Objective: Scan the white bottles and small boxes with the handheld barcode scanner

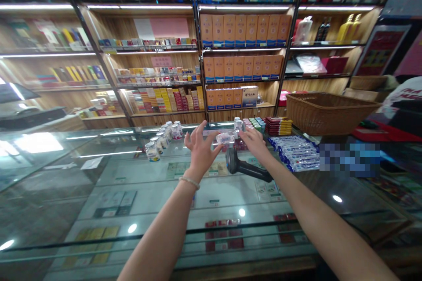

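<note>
small pack being pinched above the glass counter

near the middle of the frame, the left hand is pinching a small, pale, shiny pack between thumb and forefinger, its other fingers standing loose. the right hand is reaching in at the pack's right end — whether its fingertips are gripping or only touching, i cannot tell. both are working above the glass counter, with a black handheld scanner lying just below them, its handle pointing toward the right. small cans are standing in a line left of centre; blue-and-white packets are lying right of centre.

the step in hand seems to be steadying or turning the pack with the fingertips. the next move is probably calling for a firm left pinch — and for the right fingers keeping clear of the scanner.
</note>
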The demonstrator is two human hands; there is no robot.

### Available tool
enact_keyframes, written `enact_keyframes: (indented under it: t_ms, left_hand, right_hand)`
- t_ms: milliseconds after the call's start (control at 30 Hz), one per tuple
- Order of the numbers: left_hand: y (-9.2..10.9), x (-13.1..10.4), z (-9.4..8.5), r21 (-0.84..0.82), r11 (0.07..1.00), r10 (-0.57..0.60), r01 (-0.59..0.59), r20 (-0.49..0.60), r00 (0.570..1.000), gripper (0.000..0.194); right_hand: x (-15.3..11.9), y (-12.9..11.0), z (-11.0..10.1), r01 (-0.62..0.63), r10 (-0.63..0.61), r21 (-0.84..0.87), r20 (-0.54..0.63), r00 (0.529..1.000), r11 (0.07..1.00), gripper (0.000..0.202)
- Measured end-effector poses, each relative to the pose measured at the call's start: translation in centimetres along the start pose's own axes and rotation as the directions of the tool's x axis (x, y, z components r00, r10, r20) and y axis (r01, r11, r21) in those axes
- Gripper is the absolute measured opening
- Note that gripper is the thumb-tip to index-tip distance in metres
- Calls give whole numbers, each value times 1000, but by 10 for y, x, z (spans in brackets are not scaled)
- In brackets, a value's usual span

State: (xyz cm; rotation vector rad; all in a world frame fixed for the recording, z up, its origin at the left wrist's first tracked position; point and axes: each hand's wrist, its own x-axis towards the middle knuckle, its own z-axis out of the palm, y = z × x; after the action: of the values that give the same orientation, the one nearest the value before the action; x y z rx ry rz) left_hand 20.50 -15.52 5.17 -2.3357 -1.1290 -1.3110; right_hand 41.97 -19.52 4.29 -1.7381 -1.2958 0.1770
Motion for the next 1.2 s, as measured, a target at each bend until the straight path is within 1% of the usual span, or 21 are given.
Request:
enact_keyframes:
  t_ms: [200, 333, 400, 500, 567, 667, 800, 900, 1067, 1200]
  left_hand:
    - [8, -1, 1, -4, 1000, -5, 5, 38, 999, 35]
    - [11, 0, 1, -21, 999, -36, 37, 69, 997, 35]
    - [12, 1, 1, -38, 998, -54, 57, 81, 995, 41]
    - [13, 4, -1, -76, 994, -70, 77, 96, 993, 54]
    - [13, 5, -2, -103, 991, -69, 80, 112, 991, 57]
    - [13, 6, -3, -133, 988, -61, 78, 124, 990, 49]
    - [15, 6, -4, -139, 988, -52, 68, 118, 992, 31]
    - [17, 6, -4, -130, 990, -45, 60, 115, 992, 26]
    - [19, 6, -4, -123, 992, -32, 43, 91, 995, 30]
    - [21, 4, -2, -113, 992, -46, 47, 5, 999, 34]
  right_hand:
    - [1, 7, 2, 35, -32, 111, -32, 999, 993, 49]
    - [-1, 6, 2, 53, -40, 177, -75, 996, 983, 49]
    - [-3, 3, 0, 78, -57, 209, -104, 993, 975, 50]
    - [-5, -1, -4, 152, -118, 233, -154, 981, 960, 53]
    - [-6, -2, -6, 195, -155, 224, -185, 970, 955, 57]
    - [-7, -2, -8, 245, -209, 181, -196, 958, 952, 60]
    - [-9, -1, -8, 305, -283, 113, -174, 943, 946, 58]
    - [-11, -1, -7, 332, -314, 91, -163, 935, 939, 55]
    - [-13, -4, -6, 318, -299, 78, -189, 935, 945, 49]
    - [-13, -5, -4, 218, -187, 125, -226, 956, 968, 46]
